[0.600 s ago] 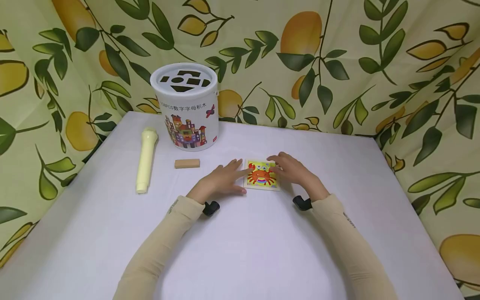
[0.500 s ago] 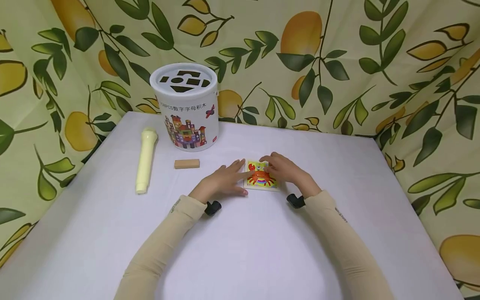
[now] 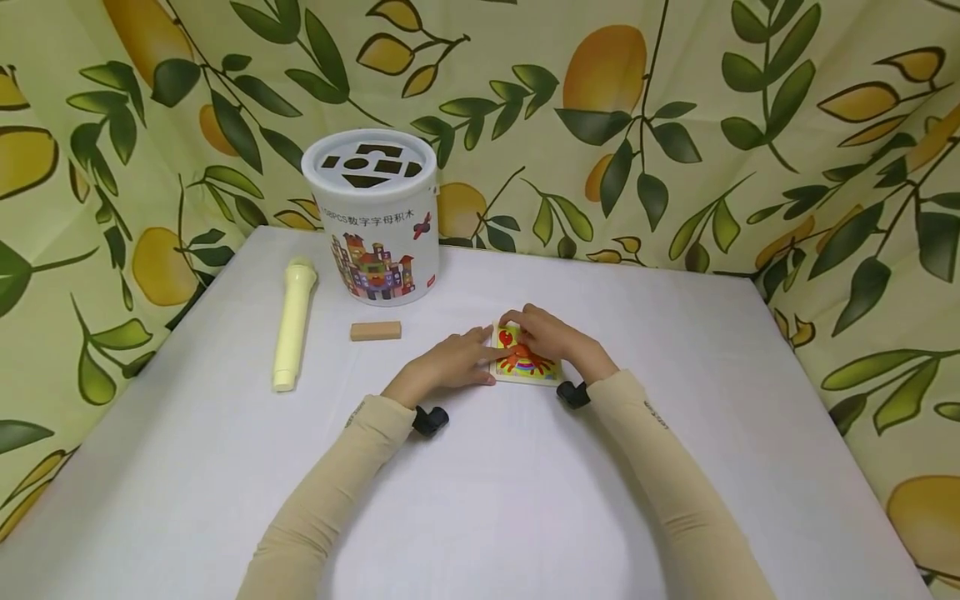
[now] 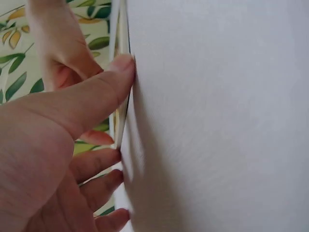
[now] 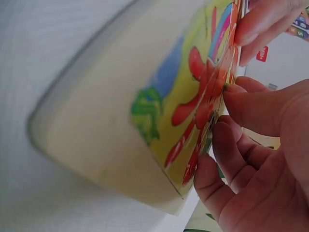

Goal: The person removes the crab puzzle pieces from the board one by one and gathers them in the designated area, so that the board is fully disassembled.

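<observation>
A small square crab jigsaw puzzle (image 3: 525,367), orange-red on yellow with a pale wooden border, lies flat on the white table. My left hand (image 3: 452,360) rests at its left edge, with the index finger reaching over the picture. In the left wrist view the left thumb (image 4: 123,67) touches the board's thin edge. From the right, my right hand (image 3: 553,335) covers the upper right of the crab. Its bent fingertips and thumb (image 5: 236,99) touch the picture close together in the right wrist view. Whether they pinch a piece is hidden.
A white lidded bucket (image 3: 378,225) with shaped holes in its lid stands at the back left. A cream microphone-shaped stick (image 3: 294,325) lies left of it. A small wooden block (image 3: 376,331) lies in front of the bucket. Fruit-patterned cloth (image 3: 510,158) hangs behind the table.
My right hand has moved left over the crab puzzle, covering more of its upper part. The left hand stays at the puzzle's left edge, shifted slightly.
</observation>
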The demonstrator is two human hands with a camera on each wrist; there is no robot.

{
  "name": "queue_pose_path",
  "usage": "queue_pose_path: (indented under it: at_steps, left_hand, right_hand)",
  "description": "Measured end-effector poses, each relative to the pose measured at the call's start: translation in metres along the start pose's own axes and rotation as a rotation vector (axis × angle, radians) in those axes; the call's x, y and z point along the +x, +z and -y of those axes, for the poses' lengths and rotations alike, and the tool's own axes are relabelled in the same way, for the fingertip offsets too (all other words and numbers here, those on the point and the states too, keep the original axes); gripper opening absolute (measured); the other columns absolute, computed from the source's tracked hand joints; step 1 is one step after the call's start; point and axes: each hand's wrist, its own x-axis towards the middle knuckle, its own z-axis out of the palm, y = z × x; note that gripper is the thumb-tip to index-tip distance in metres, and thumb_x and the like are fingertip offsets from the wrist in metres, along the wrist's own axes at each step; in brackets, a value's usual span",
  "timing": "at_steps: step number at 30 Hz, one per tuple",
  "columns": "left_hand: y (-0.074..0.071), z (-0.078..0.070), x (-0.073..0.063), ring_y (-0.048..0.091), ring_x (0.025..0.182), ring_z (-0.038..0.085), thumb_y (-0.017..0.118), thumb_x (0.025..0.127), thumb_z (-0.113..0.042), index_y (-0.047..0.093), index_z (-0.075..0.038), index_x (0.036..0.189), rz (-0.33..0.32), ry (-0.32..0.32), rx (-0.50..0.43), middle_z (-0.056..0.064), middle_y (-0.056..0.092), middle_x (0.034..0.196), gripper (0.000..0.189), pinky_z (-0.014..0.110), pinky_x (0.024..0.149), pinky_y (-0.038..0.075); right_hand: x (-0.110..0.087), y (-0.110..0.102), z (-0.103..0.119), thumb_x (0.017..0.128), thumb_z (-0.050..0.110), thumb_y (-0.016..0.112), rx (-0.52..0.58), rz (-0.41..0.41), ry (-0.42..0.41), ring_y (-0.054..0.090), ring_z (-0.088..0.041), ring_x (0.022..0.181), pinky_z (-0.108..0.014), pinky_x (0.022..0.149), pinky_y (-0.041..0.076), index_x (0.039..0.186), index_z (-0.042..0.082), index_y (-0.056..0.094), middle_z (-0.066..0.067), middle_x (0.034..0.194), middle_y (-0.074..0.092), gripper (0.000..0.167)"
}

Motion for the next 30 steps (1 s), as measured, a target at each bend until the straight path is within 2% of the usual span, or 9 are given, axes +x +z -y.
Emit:
queue_pose_path:
  at_steps: [3,7,17,23,30]
  left_hand:
    - [0.0024,0.0048,0.0007,0.023,0.139,0.033,0.06,0.087,-0.038,0.046,-0.026,0.136,-0.047,0.023,-0.055,0.015,0.023,0.151,0.052,0.055,0.107,0.025]
    - [0.0034,0.0074,0.0005,0.021,0.139,0.036,0.062,0.086,-0.036,0.049,-0.023,0.134,-0.069,0.052,-0.108,0.017,0.024,0.15,0.051,0.055,0.108,0.024]
    - [0.0042,0.008,-0.0001,0.019,0.14,0.036,0.063,0.086,-0.034,0.049,-0.022,0.134,-0.074,0.055,-0.14,0.017,0.023,0.151,0.051,0.057,0.108,0.021]
    - [0.0046,0.0075,0.0016,0.019,0.14,0.035,0.062,0.086,-0.034,0.048,-0.023,0.134,-0.07,0.062,-0.128,0.018,0.022,0.151,0.052,0.056,0.108,0.022]
    - [0.0048,0.0082,0.0015,0.02,0.139,0.036,0.063,0.086,-0.033,0.047,-0.024,0.135,-0.068,0.053,-0.123,0.017,0.022,0.151,0.053,0.056,0.108,0.022]
  right_hand:
    - [0.0016,0.0003,-0.0017,0.091,0.003,0.046,0.001,0.008,0.015,0.048,-0.024,0.094,-0.042,0.092,0.044,0.126,0.019,0.049,-0.012,0.105,0.05,0.039]
    - [0.0035,-0.0002,-0.0028,0.091,0.004,0.047,0.005,0.019,0.024,0.048,-0.024,0.093,-0.041,0.091,0.044,0.125,0.021,0.048,-0.012,0.105,0.049,0.038]
    - [0.005,0.0017,-0.0032,0.09,0.001,0.046,-0.01,0.016,0.018,0.048,-0.025,0.096,-0.043,0.093,0.044,0.126,0.022,0.049,-0.012,0.107,0.048,0.042]
    - [0.0069,0.0026,-0.0041,0.09,0.001,0.046,-0.001,0.011,0.011,0.047,-0.025,0.095,-0.042,0.09,0.044,0.122,0.022,0.048,-0.012,0.105,0.045,0.039]
    - [0.0086,0.0047,-0.0014,0.088,-0.002,0.046,0.027,-0.005,-0.014,0.047,-0.028,0.098,-0.043,0.095,0.043,0.119,0.018,0.046,-0.012,0.107,0.04,0.037]
